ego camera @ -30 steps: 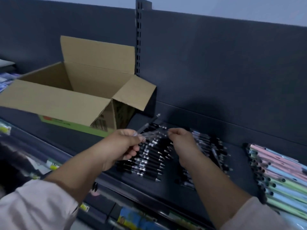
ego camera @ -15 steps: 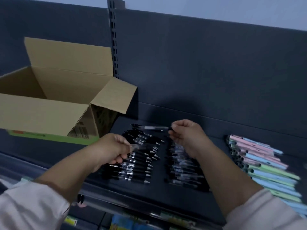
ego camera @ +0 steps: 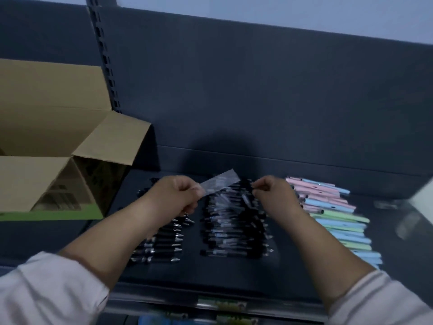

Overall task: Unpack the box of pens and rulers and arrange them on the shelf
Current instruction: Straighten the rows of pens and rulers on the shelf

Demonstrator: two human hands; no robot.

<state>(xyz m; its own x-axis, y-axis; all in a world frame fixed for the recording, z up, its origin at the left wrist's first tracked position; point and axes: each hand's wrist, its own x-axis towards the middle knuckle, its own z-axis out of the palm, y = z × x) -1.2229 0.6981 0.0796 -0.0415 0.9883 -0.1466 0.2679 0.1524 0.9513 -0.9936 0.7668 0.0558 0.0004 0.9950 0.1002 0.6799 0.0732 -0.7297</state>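
A clear plastic sleeve (ego camera: 220,183) is being pinched by the left hand (ego camera: 178,195) | the right hand (ego camera: 276,195) is being held with fingertips curled together, contents indiscernible | black pens (ego camera: 234,240) are being displayed in two rows on the shelf (ego camera: 234,273) beneath both hands | pastel pens (ego camera: 339,221) are being kept just right | the open cardboard box (ego camera: 35,179) is being kept at left.

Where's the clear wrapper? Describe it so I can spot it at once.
On the dark shelf, right of the open cardboard box, lie rows of black pens. Above them the left hand pinches the clear wrapper, slanting up to the right. It alone is flat, see-through and held off the shelf.
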